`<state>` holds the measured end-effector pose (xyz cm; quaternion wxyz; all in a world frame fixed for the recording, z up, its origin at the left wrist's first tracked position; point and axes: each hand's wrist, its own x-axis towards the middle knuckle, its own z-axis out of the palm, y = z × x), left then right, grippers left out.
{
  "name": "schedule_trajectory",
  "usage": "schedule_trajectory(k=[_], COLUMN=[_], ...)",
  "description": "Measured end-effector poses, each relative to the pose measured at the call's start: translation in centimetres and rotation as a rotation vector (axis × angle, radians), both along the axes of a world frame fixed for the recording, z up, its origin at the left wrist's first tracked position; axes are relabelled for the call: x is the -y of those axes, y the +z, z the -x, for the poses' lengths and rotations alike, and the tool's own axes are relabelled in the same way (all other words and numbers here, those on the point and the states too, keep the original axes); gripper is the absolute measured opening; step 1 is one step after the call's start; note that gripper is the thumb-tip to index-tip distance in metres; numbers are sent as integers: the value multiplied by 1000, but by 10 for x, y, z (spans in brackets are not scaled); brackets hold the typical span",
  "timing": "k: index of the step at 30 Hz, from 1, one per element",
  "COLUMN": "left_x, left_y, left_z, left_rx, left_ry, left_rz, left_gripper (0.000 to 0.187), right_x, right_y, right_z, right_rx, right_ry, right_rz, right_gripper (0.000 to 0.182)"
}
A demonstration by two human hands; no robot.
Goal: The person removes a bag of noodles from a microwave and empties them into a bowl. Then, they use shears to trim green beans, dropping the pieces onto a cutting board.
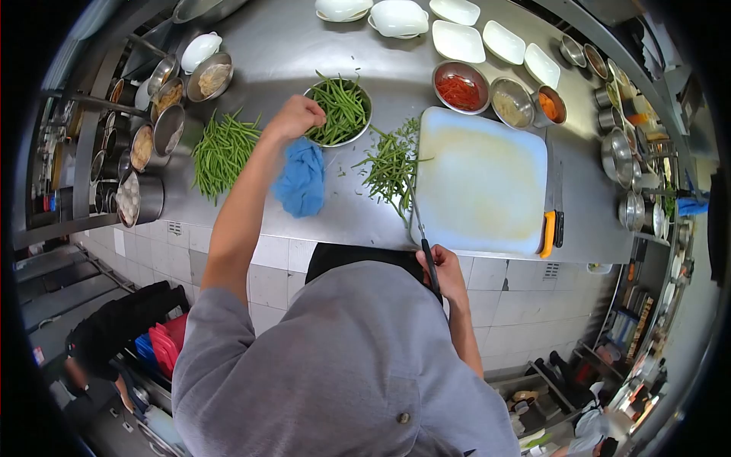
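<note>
My left hand [295,116] is closed at the left rim of a metal bowl [368,120] heaped with green beans [339,110]; its fingertips meet the beans, and what they pinch is hidden. Just below it lies a crumpled blue cloth [301,179]. At the table's front edge my right hand [448,273] grips the handle of a black-handled knife [429,259], seen nearly edge-on. Its thin blade points away from me, along the left edge of a white cutting board [483,183]. Bean trimmings [392,164] lie beside the board, some over its edge.
Loose green beans [225,152] are piled at the left. Behind the board stand bowls of red strips [461,90], pale slices [513,103] and orange pieces [550,105]. Orange-handled [547,232] and black-handled tools rest at its right. White dishes [458,42] line the back. Other people work behind.
</note>
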<state>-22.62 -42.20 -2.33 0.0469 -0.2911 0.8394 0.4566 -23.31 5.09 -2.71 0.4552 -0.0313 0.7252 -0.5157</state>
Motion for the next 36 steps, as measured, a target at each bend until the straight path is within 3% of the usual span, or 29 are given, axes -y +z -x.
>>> schedule_trajectory(k=[7,11,16,23,36], left_x=[-18,-44,-79,-128,-140], left_y=[28,40,40,27,9], left_z=[-22,-33,-44,-44,-33], left_rx=[-116,-214,-226,-231,-155], left_ry=[2,25,5,-58,-138], left_rz=[-320,-416,-606,-658,-664], left_gripper=[23,14,16,21,17], right_x=[1,10,27,27,19], right_y=[-1,-1,26,19,19], right_z=[-1,3,11,15,8], right_rx=[-43,12,65,90,103], right_ry=[67,76,174,211,112], right_rz=[-7,91,170,218,164], right_gripper=[41,45,41,44,42])
